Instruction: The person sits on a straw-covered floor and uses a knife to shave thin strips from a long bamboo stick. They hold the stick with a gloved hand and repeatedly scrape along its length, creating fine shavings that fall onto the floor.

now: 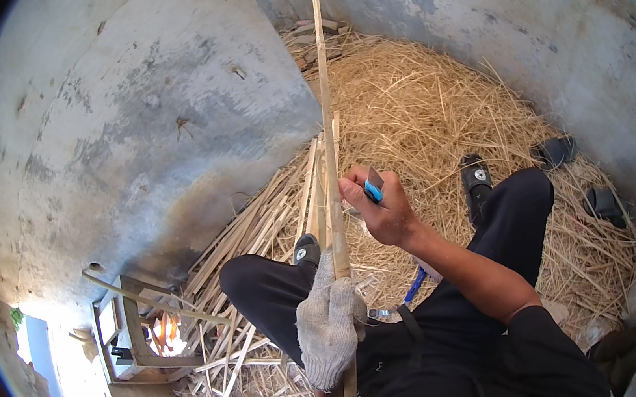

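A long, pale bamboo strip (326,118) runs upright through the middle of the picture, from my lap up past the top edge. My left hand (328,324), in a grey knitted glove, is wrapped round its lower part. Higher up, beside the strip, my right hand (392,209) is bare and closed round a small knife (373,189) with a blue part and a short grey blade. The thumb of that hand lies against or very near the strip; I cannot tell whether it touches. Most of the knife is hidden in my fist.
Straw-like shavings (417,99) heap up between grey walls (161,83). Split bamboo strips (239,232) lie left of my knees. A wooden frame (132,332) stands at lower left. A blue-handled object (415,285) lies by my lap. Dark slippers (603,205) rest at right.
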`<action>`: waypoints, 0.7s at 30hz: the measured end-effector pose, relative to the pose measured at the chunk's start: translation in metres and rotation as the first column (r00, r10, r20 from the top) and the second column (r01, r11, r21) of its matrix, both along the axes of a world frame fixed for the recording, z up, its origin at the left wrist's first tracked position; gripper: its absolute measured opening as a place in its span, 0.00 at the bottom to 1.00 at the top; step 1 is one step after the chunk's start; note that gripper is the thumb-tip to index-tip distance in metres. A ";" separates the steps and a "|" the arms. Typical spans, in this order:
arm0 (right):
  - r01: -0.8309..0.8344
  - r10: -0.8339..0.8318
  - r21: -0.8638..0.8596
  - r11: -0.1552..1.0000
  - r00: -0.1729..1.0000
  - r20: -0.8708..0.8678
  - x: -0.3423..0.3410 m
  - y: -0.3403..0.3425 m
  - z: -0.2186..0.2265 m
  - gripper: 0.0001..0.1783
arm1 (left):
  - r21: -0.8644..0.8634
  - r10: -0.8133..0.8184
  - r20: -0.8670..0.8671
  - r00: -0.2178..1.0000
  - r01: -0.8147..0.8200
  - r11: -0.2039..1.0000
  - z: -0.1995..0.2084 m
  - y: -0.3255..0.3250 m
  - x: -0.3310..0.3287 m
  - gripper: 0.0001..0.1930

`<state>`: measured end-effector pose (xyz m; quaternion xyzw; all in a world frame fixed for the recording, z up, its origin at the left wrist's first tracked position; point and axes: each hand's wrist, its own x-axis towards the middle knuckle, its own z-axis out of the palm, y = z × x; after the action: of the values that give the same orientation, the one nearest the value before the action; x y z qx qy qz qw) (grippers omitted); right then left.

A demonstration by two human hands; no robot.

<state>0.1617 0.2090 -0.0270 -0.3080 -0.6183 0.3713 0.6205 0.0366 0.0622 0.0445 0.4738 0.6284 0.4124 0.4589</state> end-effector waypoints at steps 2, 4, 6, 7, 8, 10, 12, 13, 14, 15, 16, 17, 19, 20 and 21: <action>-0.033 0.032 -0.017 0.999 0.998 -0.057 -0.001 -0.003 0.000 0.16 | 0.008 0.001 0.034 0.999 -0.001 1.000 -0.002 -0.001 0.000 0.23; -0.121 0.107 -0.114 0.986 0.987 -0.121 0.000 -0.005 0.000 0.16 | 0.063 0.010 0.088 0.996 -0.016 0.998 -0.011 0.000 0.002 0.23; -0.188 0.160 -0.168 0.968 0.973 -0.167 0.002 -0.006 0.003 0.17 | 0.119 0.069 0.124 0.990 -0.084 0.989 -0.012 0.001 0.011 0.25; -0.207 0.175 -0.183 0.961 0.968 -0.178 0.004 -0.007 0.005 0.18 | 0.140 0.098 0.145 0.984 -0.119 0.983 -0.013 0.002 0.015 0.26; -0.227 0.190 -0.198 0.954 0.963 -0.189 0.005 -0.007 0.006 0.18 | 0.111 0.100 0.191 0.976 -0.123 0.986 -0.011 0.005 0.017 0.26; -0.238 0.200 -0.205 0.949 0.961 -0.192 0.007 -0.006 0.003 0.18 | 0.054 0.110 0.281 0.953 -0.130 0.990 -0.008 0.010 0.020 0.27; -0.246 0.211 -0.217 0.945 0.962 -0.172 0.009 -0.006 0.005 0.18 | 0.009 -0.023 0.482 0.876 0.022 1.000 -0.024 0.014 0.001 0.27; -0.247 0.217 -0.230 0.941 0.965 -0.150 0.010 -0.007 0.009 0.18 | 0.008 -0.025 0.584 0.811 0.025 1.000 -0.028 0.017 -0.001 0.27; -0.250 0.224 -0.240 0.938 0.966 -0.130 0.011 -0.009 0.013 0.17 | 0.010 -0.028 0.676 0.736 0.028 1.000 -0.031 0.018 -0.002 0.26; -0.267 0.237 -0.254 0.930 0.961 -0.144 0.011 -0.009 0.015 0.17 | 0.027 -0.052 0.691 0.721 0.047 0.999 -0.034 0.020 -0.005 0.27; -0.279 0.244 -0.269 0.922 0.957 -0.158 0.012 -0.009 0.014 0.16 | 0.030 -0.068 0.699 0.712 0.066 0.997 -0.038 0.021 -0.006 0.28; -0.291 0.251 -0.283 0.914 0.953 -0.172 0.013 -0.009 0.013 0.16 | 0.033 -0.082 0.706 0.703 0.084 0.996 -0.041 0.022 -0.007 0.28; -0.285 0.248 -0.255 0.924 0.954 -0.166 0.012 -0.009 0.017 0.16 | 0.063 -0.116 0.703 0.701 0.101 0.993 -0.043 0.021 -0.008 0.28; -0.282 0.248 -0.241 0.929 0.955 -0.163 0.010 -0.010 0.018 0.16 | 0.089 -0.134 0.692 0.709 0.100 0.991 -0.043 0.020 -0.007 0.28; -0.237 0.213 -0.208 0.949 0.968 -0.132 0.008 -0.010 0.018 0.15 | 0.116 -0.152 0.680 0.717 0.099 0.988 -0.041 0.019 -0.007 0.27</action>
<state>0.1692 0.1987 -0.0086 -0.2821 -0.5696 0.5226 0.5682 0.0299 0.0811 0.0031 0.3449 0.3654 0.5482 0.6685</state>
